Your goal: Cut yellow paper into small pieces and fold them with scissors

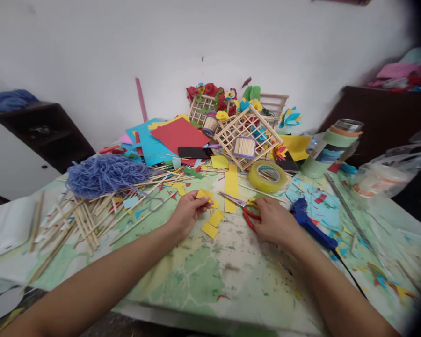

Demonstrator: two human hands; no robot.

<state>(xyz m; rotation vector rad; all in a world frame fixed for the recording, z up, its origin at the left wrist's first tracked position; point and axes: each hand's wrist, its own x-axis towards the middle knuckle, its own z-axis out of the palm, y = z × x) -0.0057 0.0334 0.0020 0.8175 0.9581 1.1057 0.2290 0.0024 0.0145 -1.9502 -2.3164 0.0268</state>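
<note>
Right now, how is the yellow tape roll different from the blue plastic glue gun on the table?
The yellow tape roll is a round ring with a hole, but the blue glue gun is long and narrow. The glue gun has a black cord; the tape roll has none. The glue gun lies right beside the right hand, while the tape roll sits farther away. Both rest on the map-patterned table cover.

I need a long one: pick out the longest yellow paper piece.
It is the narrow yellow strip touching the scissors; the others, like the scrap in the left hand, are short.
</note>
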